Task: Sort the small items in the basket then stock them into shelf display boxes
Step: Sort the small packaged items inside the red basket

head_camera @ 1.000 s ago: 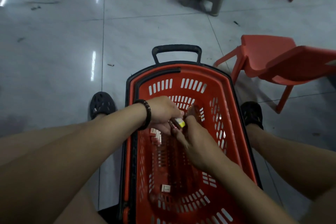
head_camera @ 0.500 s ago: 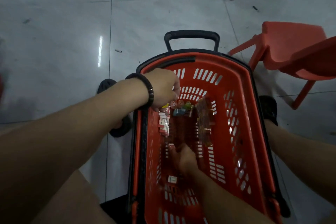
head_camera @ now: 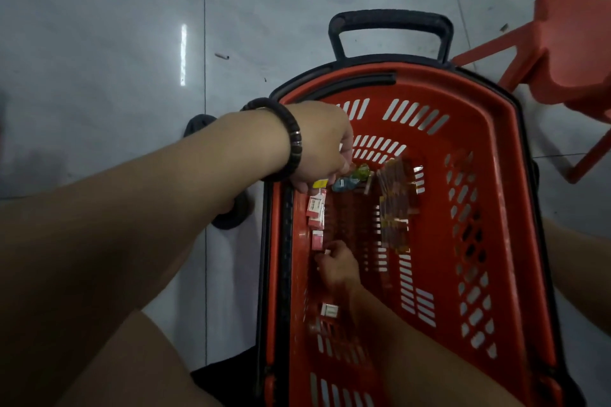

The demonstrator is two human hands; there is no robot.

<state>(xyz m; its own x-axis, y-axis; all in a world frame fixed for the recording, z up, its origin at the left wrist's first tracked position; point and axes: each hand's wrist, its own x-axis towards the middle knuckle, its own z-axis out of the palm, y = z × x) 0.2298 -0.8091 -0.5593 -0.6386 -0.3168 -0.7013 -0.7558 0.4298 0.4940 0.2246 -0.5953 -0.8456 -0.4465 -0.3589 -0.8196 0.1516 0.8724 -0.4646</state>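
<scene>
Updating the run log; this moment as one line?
phase: sorting | left hand: curled over yellow item, far-left corner, grip unclear | right hand: down in basket beside pink-white packets, grip unclear

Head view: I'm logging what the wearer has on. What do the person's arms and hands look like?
The left arm and right arm are bare, no sleeves visible. The left hand has a dark beaded bracelet at the wrist, with a small metallic bead. The right hand wears nothing visible.

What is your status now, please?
Left hand at far corner of basket, grip unclear. Right hand pinches small box on the floor of it. Nothing blocks.
</scene>
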